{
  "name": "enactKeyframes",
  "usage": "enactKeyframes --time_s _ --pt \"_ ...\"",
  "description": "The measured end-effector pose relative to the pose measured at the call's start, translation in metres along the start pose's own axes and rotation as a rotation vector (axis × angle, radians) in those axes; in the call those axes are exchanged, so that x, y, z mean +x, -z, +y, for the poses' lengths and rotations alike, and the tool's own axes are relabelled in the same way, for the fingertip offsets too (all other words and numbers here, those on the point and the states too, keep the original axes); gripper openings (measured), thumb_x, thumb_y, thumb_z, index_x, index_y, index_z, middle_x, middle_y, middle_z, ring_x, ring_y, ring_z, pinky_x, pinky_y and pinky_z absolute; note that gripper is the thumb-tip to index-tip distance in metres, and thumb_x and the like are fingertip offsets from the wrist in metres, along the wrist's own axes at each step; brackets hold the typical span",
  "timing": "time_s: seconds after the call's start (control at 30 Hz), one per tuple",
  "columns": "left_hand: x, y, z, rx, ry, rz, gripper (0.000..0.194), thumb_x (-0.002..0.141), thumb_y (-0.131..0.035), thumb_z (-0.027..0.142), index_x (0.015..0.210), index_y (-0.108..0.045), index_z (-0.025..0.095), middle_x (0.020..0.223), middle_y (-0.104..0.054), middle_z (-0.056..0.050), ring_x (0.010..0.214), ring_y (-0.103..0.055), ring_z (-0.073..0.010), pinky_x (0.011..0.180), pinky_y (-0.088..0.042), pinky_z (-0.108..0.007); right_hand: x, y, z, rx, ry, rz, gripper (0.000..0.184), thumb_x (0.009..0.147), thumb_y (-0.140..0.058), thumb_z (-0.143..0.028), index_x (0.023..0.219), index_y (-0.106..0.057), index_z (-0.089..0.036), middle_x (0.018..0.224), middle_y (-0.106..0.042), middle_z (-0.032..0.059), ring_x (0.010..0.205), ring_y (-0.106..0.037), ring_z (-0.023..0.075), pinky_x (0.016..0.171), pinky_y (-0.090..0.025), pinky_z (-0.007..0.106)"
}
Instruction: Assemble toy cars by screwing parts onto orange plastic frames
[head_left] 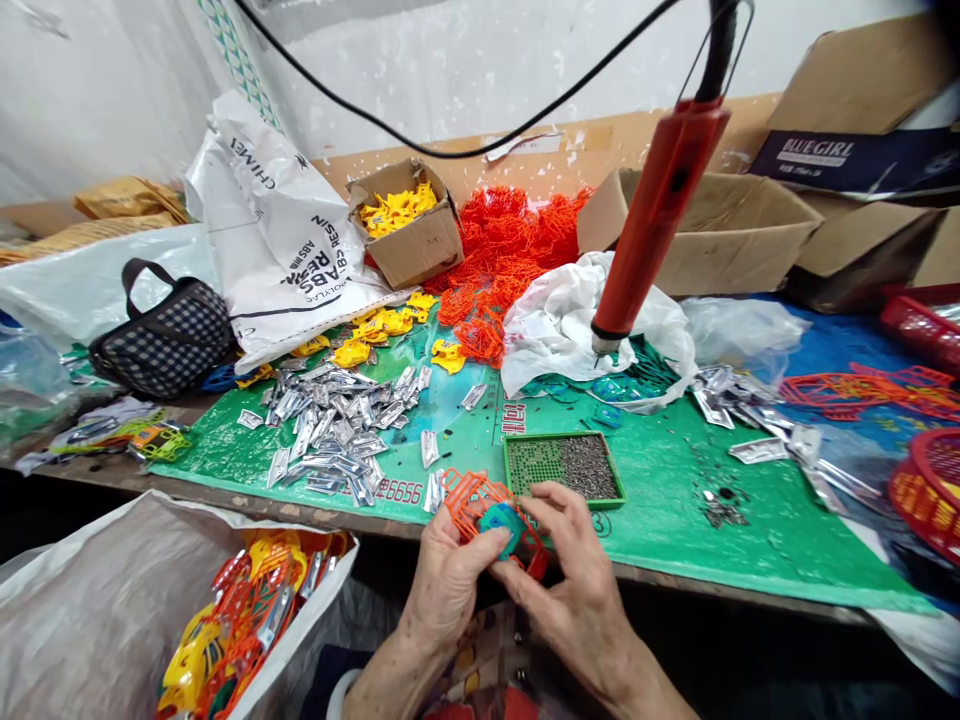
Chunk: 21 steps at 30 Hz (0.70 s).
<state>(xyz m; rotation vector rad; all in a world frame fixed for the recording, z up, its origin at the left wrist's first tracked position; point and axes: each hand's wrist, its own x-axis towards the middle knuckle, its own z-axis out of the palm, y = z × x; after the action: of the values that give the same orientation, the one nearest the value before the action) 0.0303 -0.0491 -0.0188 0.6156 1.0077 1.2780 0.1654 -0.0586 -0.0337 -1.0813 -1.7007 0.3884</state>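
Observation:
Both my hands are at the table's front edge, closed around one piece. My left hand [450, 560] grips an orange plastic frame [474, 495], its thumb pressing on a round teal plastic part [501, 525] laid against it. From the other side, my right hand [566, 550] holds the same piece, with its upper fingers bent over the frame's right end. Just behind the fingers lies a green tray [510, 465] of small dark screws [590, 467]. Left of it is a heap of shiny silver blades [337, 425]. A red electric screwdriver [660, 215] hangs above, tip down.
Yellow plastic parts [367, 335] lie behind the blades, with more in a cardboard box [420, 250]. Orange frames [510, 240] are piled at the back. Beside them, a white bag [555, 310] holds dark green parts. An open bag [97, 600] of mixed pieces stands front left.

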Motion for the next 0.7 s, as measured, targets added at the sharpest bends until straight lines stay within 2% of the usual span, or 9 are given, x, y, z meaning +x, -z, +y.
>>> enactKeyframes --time_s 0.07,0.13,0.23,0.3,0.4,0.5,0.6,0.7 --pt "0.0 0.0 0.001 0.01 0.002 0.022 0.036 0.064 -0.082 0.015 0.099 -0.072 0.018 0.085 -0.076 -0.002 0.075 -0.067 -0.0148 0.074 -0.054 -0.024 0.006 0.018 0.008 -0.012 -0.041 0.104 0.051 0.082 -0.072 -0.024 0.129 -0.053 -0.021 0.125 -0.052 0.0148 0.111 -0.059 0.028 0.087 -0.058 0.047" --pt "0.0 0.001 0.003 0.019 0.024 0.038 0.036 0.063 -0.082 0.016 0.097 -0.072 0.017 0.084 -0.076 -0.003 0.072 -0.067 -0.015 0.071 -0.055 -0.024 0.021 0.044 0.022 -0.009 -0.105 0.291 0.053 0.079 -0.075 -0.025 0.129 -0.055 -0.027 0.126 -0.052 0.0126 0.102 -0.062 0.0267 0.079 -0.059 0.047" --pt "0.0 0.0 0.005 0.022 0.067 0.054 0.038 0.06 -0.082 0.015 0.097 -0.071 0.016 0.082 -0.076 -0.002 0.069 -0.067 -0.0141 0.065 -0.054 -0.022 0.059 0.091 0.052 0.04 -0.099 0.588 0.068 0.065 -0.086 -0.033 0.126 -0.058 -0.034 0.122 -0.055 0.0071 0.096 -0.064 0.0273 0.075 -0.057 0.051" --pt "0.0 -0.001 0.006 0.017 0.086 0.051 0.04 0.058 -0.082 0.014 0.096 -0.071 0.016 0.083 -0.076 -0.002 0.069 -0.067 -0.014 0.065 -0.054 -0.022 0.091 0.12 0.075 0.054 -0.061 0.676 0.073 0.057 -0.089 -0.039 0.123 -0.06 -0.035 0.125 -0.056 0.0064 0.103 -0.063 0.0307 0.077 -0.054 0.053" --pt "-0.001 -0.002 0.006 0.023 0.112 0.028 0.04 0.057 -0.082 0.014 0.096 -0.071 0.017 0.083 -0.076 -0.002 0.071 -0.067 -0.0144 0.067 -0.054 -0.022 0.143 0.147 0.101 0.149 -0.049 0.608 0.093 0.045 -0.092 -0.043 0.129 -0.056 -0.033 0.135 -0.051 0.0102 0.118 -0.054 0.0346 0.078 -0.052 0.049" --pt "-0.002 -0.001 0.004 0.048 0.144 -0.013 0.04 0.058 -0.081 0.016 0.097 -0.07 0.016 0.082 -0.076 -0.002 0.071 -0.067 -0.0146 0.066 -0.054 -0.023 0.189 0.147 0.106 0.267 -0.063 0.452 0.098 0.042 -0.092 -0.036 0.132 -0.052 -0.032 0.135 -0.051 0.0103 0.118 -0.053 0.0312 0.082 -0.049 0.044" --pt "-0.003 0.002 0.001 0.07 0.169 -0.05 0.036 0.059 -0.081 0.016 0.093 -0.07 0.015 0.081 -0.075 -0.002 0.07 -0.065 -0.0139 0.065 -0.052 -0.022 0.224 0.127 0.094 0.511 -0.067 0.193 0.081 0.045 -0.087 -0.03 0.12 -0.057 -0.03 0.117 -0.062 0.0056 0.102 -0.059 0.0247 0.084 -0.049 0.042" --pt "-0.003 0.005 -0.003 0.082 0.198 -0.057 0.037 0.06 -0.081 0.016 0.096 -0.07 0.016 0.08 -0.073 -0.001 0.067 -0.063 -0.0126 0.062 -0.051 -0.021 0.239 0.102 0.078 0.614 -0.151 0.136 0.053 0.05 -0.082 -0.025 0.099 -0.061 -0.025 0.094 -0.066 0.0006 0.082 -0.061 0.0195 0.077 -0.05 0.04"
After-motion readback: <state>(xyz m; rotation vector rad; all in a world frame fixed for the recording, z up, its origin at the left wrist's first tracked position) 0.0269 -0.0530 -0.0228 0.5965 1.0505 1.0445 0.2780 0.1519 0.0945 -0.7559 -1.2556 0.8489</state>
